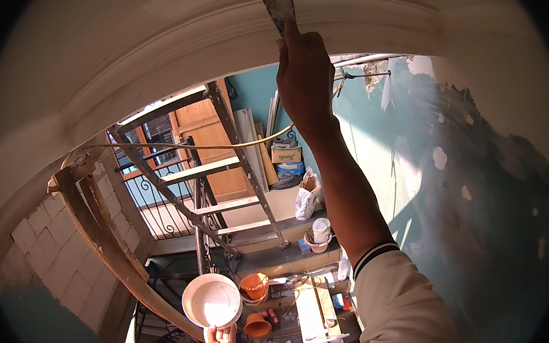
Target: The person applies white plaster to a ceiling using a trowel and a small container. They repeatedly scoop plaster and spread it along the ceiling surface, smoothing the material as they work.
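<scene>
My right hand (303, 77) is raised high, wrapped round a putty knife (278, 7) whose stained blade lies on or very near the pale curved moulding (364, 17) along the ceiling. Low in the view, my left hand (222, 341) holds a white round tub (211, 299) with pale material inside, thumb at its near rim.
Below are a metal ladder (219, 173), steps with orange buckets (257, 325), a white sack (305, 203), pots and planks (309, 309). A curved wooden beam (107, 255) runs at left beside a railing (158, 214); a patchy teal wall (452, 205) stands at right.
</scene>
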A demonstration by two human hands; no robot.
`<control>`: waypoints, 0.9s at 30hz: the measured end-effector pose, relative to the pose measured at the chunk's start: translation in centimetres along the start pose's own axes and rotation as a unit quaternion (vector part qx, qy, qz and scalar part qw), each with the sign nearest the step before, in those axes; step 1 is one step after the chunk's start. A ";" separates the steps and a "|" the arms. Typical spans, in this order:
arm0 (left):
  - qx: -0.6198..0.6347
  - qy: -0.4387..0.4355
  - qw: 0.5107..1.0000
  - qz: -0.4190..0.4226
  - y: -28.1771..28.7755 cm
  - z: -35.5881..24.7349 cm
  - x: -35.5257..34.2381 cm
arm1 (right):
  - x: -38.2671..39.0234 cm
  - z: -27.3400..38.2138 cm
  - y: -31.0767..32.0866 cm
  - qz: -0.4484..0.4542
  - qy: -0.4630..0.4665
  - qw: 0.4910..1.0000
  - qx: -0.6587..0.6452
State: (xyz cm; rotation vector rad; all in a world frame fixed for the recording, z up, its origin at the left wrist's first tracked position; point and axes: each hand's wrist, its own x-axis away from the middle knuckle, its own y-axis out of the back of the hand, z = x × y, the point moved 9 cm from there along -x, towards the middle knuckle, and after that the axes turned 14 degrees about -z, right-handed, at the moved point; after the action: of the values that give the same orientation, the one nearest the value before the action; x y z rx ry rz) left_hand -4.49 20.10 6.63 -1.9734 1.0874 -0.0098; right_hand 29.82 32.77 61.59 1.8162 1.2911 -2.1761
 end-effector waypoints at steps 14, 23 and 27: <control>-0.124 -0.031 0.991 -0.028 3.2 -1.3 1.3 | 4.6 10.7 -4.9 0.126 -0.026 0.969 -0.211; -0.052 0.174 0.975 -0.124 8.8 5.1 -2.3 | -2.4 -14.6 12.8 -0.129 0.048 0.984 0.109; -0.045 0.208 0.968 -0.132 9.4 6.9 -2.4 | -6.2 -22.1 15.8 -0.145 0.086 0.967 0.192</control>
State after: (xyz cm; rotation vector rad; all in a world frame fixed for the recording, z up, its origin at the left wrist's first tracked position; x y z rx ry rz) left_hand -9.78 24.11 -3.23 -2.2463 1.0861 -0.5487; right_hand 57.53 32.70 58.31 2.1101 1.3094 -2.6311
